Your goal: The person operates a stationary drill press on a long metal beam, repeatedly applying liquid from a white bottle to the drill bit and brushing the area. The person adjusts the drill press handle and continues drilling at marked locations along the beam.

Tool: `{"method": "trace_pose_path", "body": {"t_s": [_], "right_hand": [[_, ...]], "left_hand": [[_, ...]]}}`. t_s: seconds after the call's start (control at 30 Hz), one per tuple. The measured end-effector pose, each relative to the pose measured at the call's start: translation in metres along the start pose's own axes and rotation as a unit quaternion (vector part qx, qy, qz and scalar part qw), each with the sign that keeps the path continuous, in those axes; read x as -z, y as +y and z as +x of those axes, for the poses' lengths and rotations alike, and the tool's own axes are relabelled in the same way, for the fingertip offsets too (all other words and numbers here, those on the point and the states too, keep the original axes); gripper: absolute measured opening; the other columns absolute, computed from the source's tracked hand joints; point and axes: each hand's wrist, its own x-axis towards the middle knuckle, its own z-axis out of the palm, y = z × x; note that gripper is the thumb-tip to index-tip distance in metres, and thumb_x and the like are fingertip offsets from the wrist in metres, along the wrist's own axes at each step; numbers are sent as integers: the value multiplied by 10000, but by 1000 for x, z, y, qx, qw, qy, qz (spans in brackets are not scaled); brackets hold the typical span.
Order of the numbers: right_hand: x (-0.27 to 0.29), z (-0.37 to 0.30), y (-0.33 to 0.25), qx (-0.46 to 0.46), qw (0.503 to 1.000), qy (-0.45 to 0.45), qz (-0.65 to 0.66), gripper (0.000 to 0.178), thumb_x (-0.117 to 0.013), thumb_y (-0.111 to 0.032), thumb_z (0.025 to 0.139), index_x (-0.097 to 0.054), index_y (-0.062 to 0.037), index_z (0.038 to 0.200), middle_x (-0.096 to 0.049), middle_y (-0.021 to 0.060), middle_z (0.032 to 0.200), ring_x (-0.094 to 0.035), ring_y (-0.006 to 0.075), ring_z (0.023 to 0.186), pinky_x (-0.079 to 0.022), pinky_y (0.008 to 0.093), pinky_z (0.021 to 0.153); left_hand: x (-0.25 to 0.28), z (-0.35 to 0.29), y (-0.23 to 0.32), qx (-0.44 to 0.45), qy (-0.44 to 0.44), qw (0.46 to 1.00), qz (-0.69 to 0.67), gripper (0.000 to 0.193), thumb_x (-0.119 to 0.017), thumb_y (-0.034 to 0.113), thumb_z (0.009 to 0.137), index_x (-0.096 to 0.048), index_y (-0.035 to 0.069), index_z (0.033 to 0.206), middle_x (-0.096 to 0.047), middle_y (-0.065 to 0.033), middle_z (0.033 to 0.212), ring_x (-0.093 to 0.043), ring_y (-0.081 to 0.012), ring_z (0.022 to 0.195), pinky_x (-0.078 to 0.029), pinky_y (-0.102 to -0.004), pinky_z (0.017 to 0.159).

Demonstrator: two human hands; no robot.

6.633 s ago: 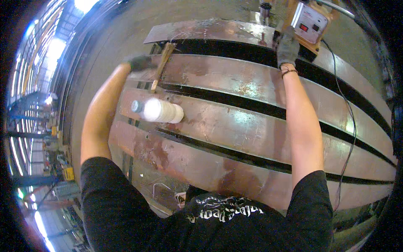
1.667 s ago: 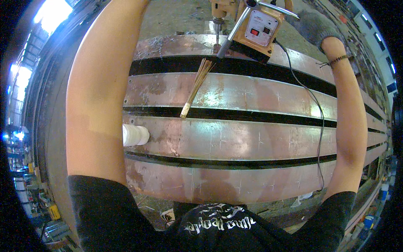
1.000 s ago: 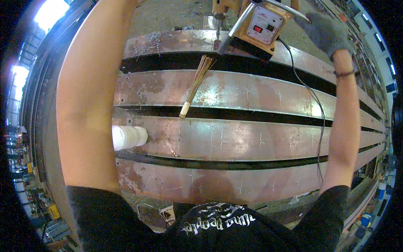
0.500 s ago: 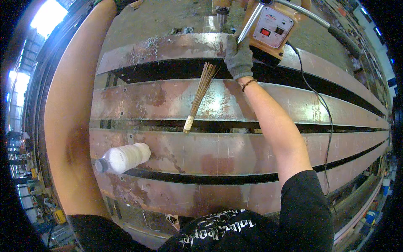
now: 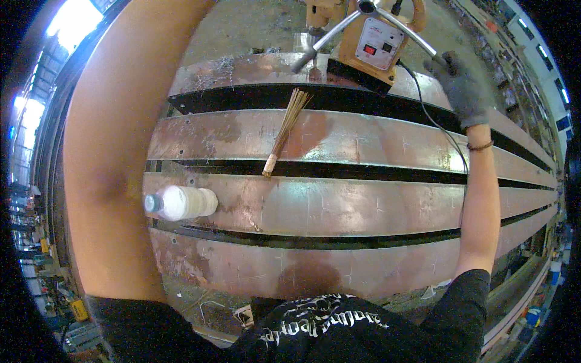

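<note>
A yellow-orange magnetic drill [image 5: 348, 51] with a switch panel stands on the farthest steel beam [image 5: 254, 69]. My right hand [image 5: 463, 91], in a grey glove, reaches up on the right, its fingers closed round the outer end of one of the drill's feed handle [image 5: 407, 30] spokes. Another spoke, ending in a dark grip, points down to the left. My left arm [image 5: 121, 151] stretches up along the left side and passes out of the top edge, so my left hand is hidden from view.
A bundle of thin sticks [image 5: 284, 130] lies across the second beam and the gap before it. A plastic bottle [image 5: 181, 202] of whitish liquid lies on a nearer beam. A black cable [image 5: 433, 118] runs down from the drill. Metal shavings [image 5: 224, 66] litter the far beam's left end.
My right hand has moved from the left spoke to the right one. The feed handle has turned. My left hand, partly seen before at the top edge, has gone out of view.
</note>
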Motion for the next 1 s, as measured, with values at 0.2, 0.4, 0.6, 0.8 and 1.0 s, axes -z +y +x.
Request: {"method": "trace_pose_path", "body": {"t_s": [0.2,0.4,0.6,0.8,1.0], "right_hand": [[60,2,-55,-17,988,140,-55,438,-782,-423,916,-698,-74,1167,-742,121,953,-699,310,864,-556,371,812],[1,-71,-119,78,914,396,-49,422,-834,-254,890,-670,-61,1227,-723,119,1117,-712,262,986,-573,375,863],[-132,-122,-209,-124,949,-220,188,548,-673,-588,884,-681,-129,1183,-748,158,1080,-723,402,896,-580,492,752],[-220,-139,-266,-130,957,-217,140,672,-734,-466,859,-493,-116,1380,-719,228,1046,-707,444,952,-562,555,807],[-161,-158,-275,-168,939,-216,207,698,-703,-241,797,-427,-144,1430,-715,245,1024,-698,485,900,-554,571,785]], "left_hand": [[-51,-11,-31,35,-240,968,70,463,-666,564,850,-794,125,927,-756,-179,965,-746,-354,862,-589,-495,765],[-72,-18,-63,7,-246,969,40,554,-665,649,825,-811,124,924,-763,-166,951,-734,-374,869,-584,-485,786],[-65,-17,-57,36,-245,969,23,577,-649,670,844,-809,121,927,-765,-160,969,-732,-377,897,-579,-483,800],[-70,-16,-58,38,-229,972,25,585,-644,669,856,-799,111,938,-762,-171,967,-731,-380,907,-571,-485,808],[-77,-28,-67,28,-208,977,32,571,-622,657,874,-805,119,934,-765,-167,974,-733,-375,912,-574,-474,816]]}}
